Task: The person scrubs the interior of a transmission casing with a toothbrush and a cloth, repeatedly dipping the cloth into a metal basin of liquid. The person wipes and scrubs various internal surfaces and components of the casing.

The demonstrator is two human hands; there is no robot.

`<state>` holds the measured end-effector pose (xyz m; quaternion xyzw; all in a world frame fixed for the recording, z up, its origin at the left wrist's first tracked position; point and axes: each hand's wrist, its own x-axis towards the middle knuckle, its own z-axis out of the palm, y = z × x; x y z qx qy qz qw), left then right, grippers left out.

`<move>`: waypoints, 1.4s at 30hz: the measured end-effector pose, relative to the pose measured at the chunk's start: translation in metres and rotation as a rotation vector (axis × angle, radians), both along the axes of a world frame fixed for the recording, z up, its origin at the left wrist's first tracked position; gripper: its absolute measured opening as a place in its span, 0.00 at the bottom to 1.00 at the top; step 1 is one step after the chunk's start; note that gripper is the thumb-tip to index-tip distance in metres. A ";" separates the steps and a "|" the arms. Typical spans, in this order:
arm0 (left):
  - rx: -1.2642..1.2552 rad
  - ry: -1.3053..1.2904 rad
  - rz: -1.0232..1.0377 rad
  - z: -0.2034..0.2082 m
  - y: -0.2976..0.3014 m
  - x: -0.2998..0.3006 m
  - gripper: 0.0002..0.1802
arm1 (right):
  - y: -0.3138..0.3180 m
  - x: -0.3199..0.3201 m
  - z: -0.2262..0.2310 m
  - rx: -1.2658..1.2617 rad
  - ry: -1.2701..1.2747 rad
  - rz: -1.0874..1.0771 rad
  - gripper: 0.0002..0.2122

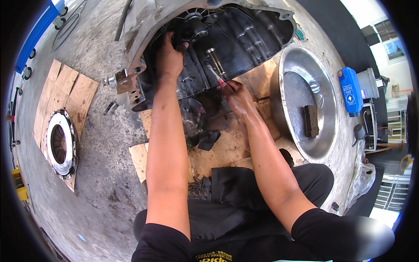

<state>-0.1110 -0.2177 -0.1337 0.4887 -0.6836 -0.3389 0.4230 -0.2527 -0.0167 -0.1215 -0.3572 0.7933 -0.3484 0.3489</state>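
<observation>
Straight ahead, the open housing (244, 41) surrounds a splined shaft (212, 56); near it the right hand (238, 96) pinches a slim metal tool (212, 70). The left hand (169, 63) reaches inside, its grip impossible to tell. Best keep the tool steady, without scraping the shaft. Rightward sits a metal basin (324, 109).

Housing (244, 39) black inside; basin (330, 118) silver; jug (350, 91) blue; cardboard (82, 89) tan.
</observation>
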 end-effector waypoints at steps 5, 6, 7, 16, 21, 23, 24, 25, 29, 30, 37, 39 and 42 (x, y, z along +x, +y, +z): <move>-0.065 -0.162 0.095 0.049 0.010 0.003 0.23 | 0.005 -0.003 0.013 -0.083 -0.016 -0.010 0.15; -0.094 -0.183 0.076 0.058 0.011 0.001 0.23 | 0.006 -0.004 0.014 -0.092 -0.032 -0.011 0.15; -0.147 -0.196 0.060 0.064 0.014 -0.002 0.24 | 0.006 -0.004 0.015 -0.077 -0.049 -0.019 0.15; -0.401 -0.016 0.104 0.050 0.032 -0.027 0.21 | 0.002 -0.005 0.002 -0.104 -0.098 -0.017 0.14; -0.374 0.075 0.165 0.048 0.038 -0.035 0.19 | -0.002 -0.008 -0.006 -0.071 -0.065 -0.012 0.14; -0.435 0.052 0.193 0.049 0.038 -0.033 0.18 | -0.005 -0.013 -0.007 -0.080 -0.101 -0.044 0.14; -0.451 0.047 0.203 0.049 0.037 -0.032 0.18 | -0.007 -0.017 -0.007 -0.057 -0.119 -0.059 0.14; -0.432 0.017 0.207 0.048 0.037 -0.030 0.19 | -0.007 -0.020 -0.007 -0.058 -0.115 -0.076 0.15; -0.387 0.040 0.192 0.044 0.039 -0.026 0.22 | -0.003 -0.027 -0.006 -0.080 -0.136 -0.064 0.15; -0.362 0.061 0.193 0.042 0.040 -0.026 0.22 | -0.002 -0.026 -0.006 -0.074 -0.136 -0.059 0.15; -0.262 -0.065 0.179 0.031 0.030 -0.022 0.25 | -0.005 -0.016 -0.005 -0.087 -0.159 -0.032 0.15; -0.284 -0.020 0.198 0.026 0.030 -0.023 0.24 | -0.008 -0.016 -0.007 -0.090 -0.171 -0.031 0.14; -0.328 -0.037 0.254 0.018 0.028 -0.026 0.24 | -0.008 -0.016 -0.011 -0.093 -0.166 -0.017 0.14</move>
